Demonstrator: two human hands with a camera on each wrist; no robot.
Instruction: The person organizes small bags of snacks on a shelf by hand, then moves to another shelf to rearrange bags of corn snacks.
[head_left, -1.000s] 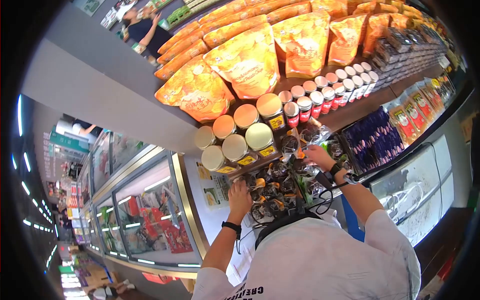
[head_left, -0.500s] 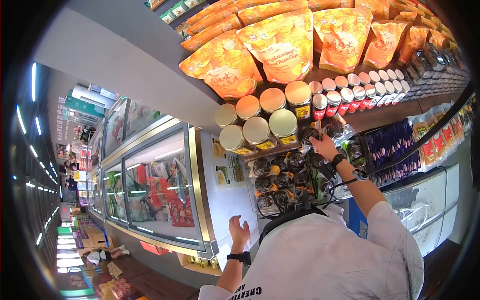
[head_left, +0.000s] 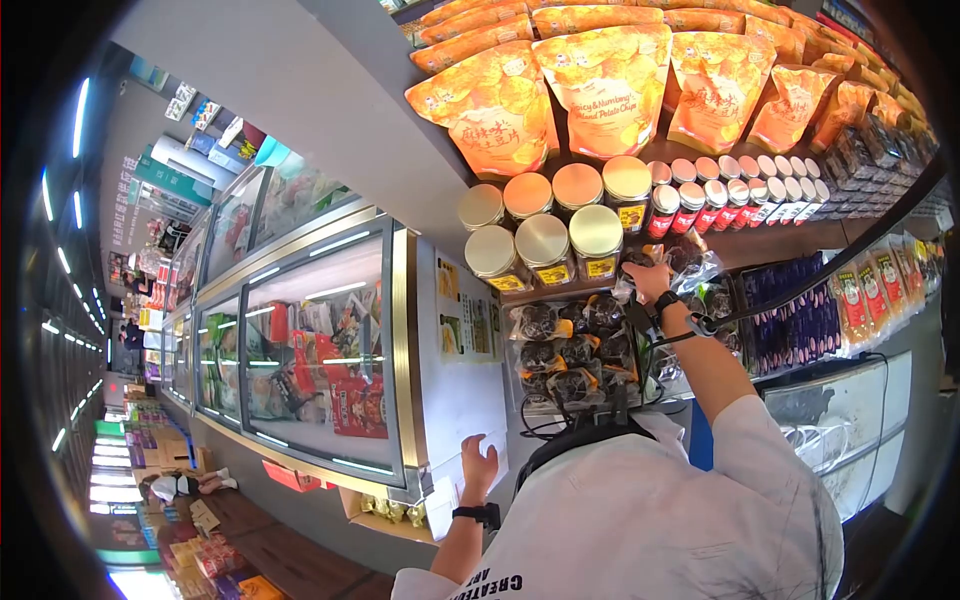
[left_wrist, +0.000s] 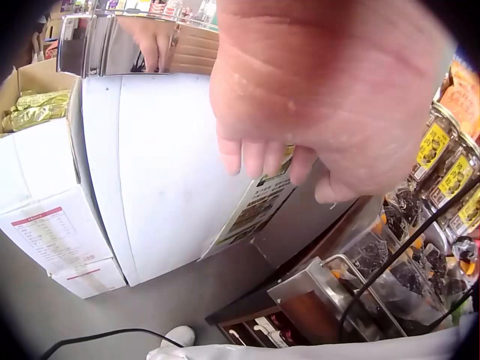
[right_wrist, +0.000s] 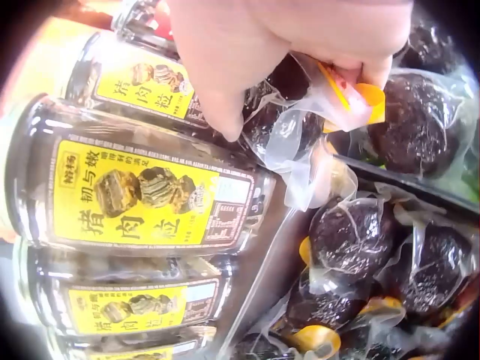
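"Jars (head_left: pixel 542 241), those yellow-labelled ones: what's the right grip (head_left: pixel 650 280) doing beside them?"
"Pinching, its fingers bent round a dark wrapped ball (right_wrist: pixel 274 127) just right of the jars."
"And the left grip (head_left: pixel 478 462)?"
"Loosely spread, holding nothing, well apart from the jars."
"More wrapped balls (head_left: pixel 575 350) about?"
"Rows of them, on the near side of the jars. Big orange bags (head_left: pixel 608 90) stand behind the jars, and little red-labelled tubs (head_left: pixel 685 222) to the right of the jars."
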